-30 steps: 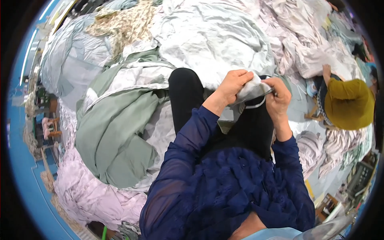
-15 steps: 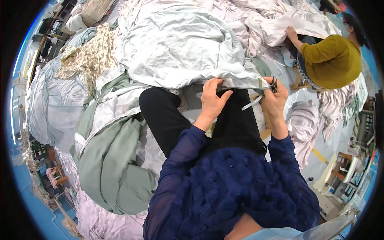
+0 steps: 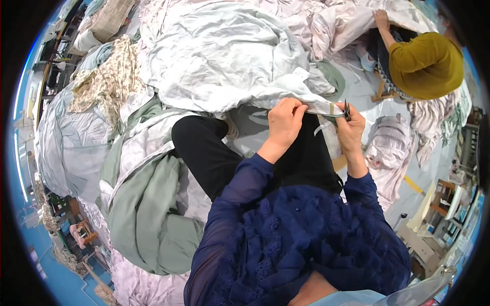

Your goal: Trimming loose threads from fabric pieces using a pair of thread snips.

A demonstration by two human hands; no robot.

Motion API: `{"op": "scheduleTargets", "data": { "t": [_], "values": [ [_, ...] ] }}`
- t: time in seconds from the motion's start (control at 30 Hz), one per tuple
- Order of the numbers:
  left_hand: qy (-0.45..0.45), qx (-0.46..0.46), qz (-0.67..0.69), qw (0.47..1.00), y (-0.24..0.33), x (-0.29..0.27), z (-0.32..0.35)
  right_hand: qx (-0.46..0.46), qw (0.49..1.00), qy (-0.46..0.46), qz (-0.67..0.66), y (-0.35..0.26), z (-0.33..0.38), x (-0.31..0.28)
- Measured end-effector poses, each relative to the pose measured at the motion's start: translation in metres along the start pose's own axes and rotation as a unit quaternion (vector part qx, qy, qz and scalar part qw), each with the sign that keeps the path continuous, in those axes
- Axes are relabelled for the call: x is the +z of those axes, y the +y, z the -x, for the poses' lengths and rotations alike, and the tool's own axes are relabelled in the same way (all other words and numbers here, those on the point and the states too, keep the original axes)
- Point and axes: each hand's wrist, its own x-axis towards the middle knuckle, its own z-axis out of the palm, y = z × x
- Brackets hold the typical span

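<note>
A large pale fabric (image 3: pixel 219 56) is heaped in front of my knees, and its edge runs across my lap. My left hand (image 3: pixel 285 122) pinches that edge between thumb and fingers. At the edge's right end, my right hand (image 3: pixel 351 130) is closed on the fabric and also holds small dark thread snips (image 3: pixel 347 110), their blades pointing up. A thin white strip (image 3: pixel 318 131) hangs below the edge between my hands. On the fabric beyond my left hand lies a white label (image 3: pixel 298 76). The fingertips of my right hand are partly hidden.
Green fabric (image 3: pixel 153 219) with white parts is bundled at my left. Beyond it lies a beige patterned cloth (image 3: pixel 109 76). A co-worker in a mustard top (image 3: pixel 427 66) sits at the far right, handling pinkish fabric. Near my right arm is a striped bundle (image 3: pixel 388 143).
My left hand has shifted right along the edge, nearer my right hand, and turned its back up. The white label now shows on the fabric. The co-worker's hand has moved up in the view.
</note>
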Motion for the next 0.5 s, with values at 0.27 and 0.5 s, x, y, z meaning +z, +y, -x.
{"op": "scheduleTargets", "data": {
  "t": [0.27,0.5],
  "values": [
    [-0.054,-0.200,0.223,0.953,-0.002,-0.012,0.015,0.022,1.000,-0.020,0.004,0.031,0.001,-0.007],
    [-0.022,-0.170,0.241,0.955,-0.016,-0.015,0.021,0.037,0.998,-0.028,0.031,0.052,0.008,-0.004]
  ]
}}
